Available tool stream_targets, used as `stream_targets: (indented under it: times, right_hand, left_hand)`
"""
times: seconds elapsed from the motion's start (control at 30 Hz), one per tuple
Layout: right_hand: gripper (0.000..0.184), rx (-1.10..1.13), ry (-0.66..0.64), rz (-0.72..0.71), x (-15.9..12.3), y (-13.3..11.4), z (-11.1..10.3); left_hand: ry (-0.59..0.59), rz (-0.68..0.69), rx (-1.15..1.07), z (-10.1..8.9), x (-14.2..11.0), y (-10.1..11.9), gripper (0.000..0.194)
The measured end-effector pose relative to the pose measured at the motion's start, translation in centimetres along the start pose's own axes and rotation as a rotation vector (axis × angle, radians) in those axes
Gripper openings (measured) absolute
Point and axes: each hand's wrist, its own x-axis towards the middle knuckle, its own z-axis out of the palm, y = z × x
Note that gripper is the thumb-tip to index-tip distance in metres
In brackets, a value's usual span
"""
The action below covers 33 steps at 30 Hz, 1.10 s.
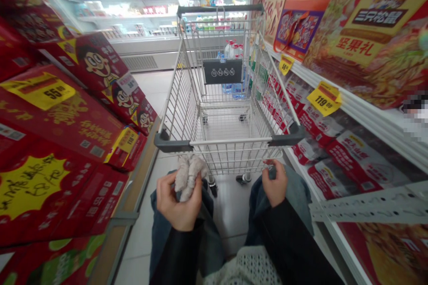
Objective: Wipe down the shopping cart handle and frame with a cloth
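Pale grey cloth: this cloth [190, 177] is in the left hand [179, 207], below the left corner of the cart's near rim. It is bunched, probably so that no end hangs loose.
Left hand: its fingers close around the cloth from both sides, which seems to keep the folds together.
Right hand: this hand [276, 186] is near the bottom edge of the near basket wall, towards its right corner. The fingers are bent, with the tips close to the wire; I cannot tell if they touch it or pinch something small.
Knees: the person's bent knees are at both sides of the near wheels [212, 187], and this low posture brings the hands near the wire.
Shopping cart: the cart [230, 142] stands lengthwise in the aisle, with its dark handle [219, 9] at the far end. Its near rim has grey corner pieces, perhaps to soften knocks.
Bottles: the bottles [238, 90] are visible through the wire, beyond the far wall.
Left stack: red boxes [113, 60] face the aisle, I think so that buyers see the pictures.
Right shelf: gift boxes [371, 31] stand above its front edge, where yellow price tags [323, 99] face outward, easy to read.
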Motion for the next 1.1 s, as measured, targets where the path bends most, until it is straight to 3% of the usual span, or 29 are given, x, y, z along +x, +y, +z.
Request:
stream_targets:
  times: [0.1, 0.37, 0.47, 0.7, 0.93, 1.1]
  right_hand:
    - [0.02, 0.0, -0.005, 0.004, 0.0, 0.0, 0.0]
    - [0.021, 0.006, 0.005, -0.002, -0.1, -0.1, 0.0]
    - [0.02, 0.007, 0.004, -0.002, -0.1, 0.1, 0.0]
    - [0.02, 0.007, 0.003, -0.005, 0.0, 0.2, 0.1]
    - [0.021, 0.004, -0.004, -0.002, 0.0, 0.0, 0.0]
    - [0.021, 0.004, -0.002, -0.002, 0.2, -0.2, -0.1]
  left_hand:
    - [-0.012, 0.028, -0.009, 0.0, 0.4, 0.4, 0.037]
    - [-0.083, -0.083, -0.02, -0.2, -0.2, 0.1, 0.032]
    - [-0.033, -0.036, -0.03, -0.3, 0.2, 1.0, 0.037]
    - [-0.136, 0.007, -0.015, 0.9, -0.7, 1.1, 0.032]
    - [-0.044, 0.043, -0.044, 0.7, -0.1, 1.8, 0.04]
    - [-0.117, 0.015, -0.034, 1.2, -1.0, 0.8, 0.035]
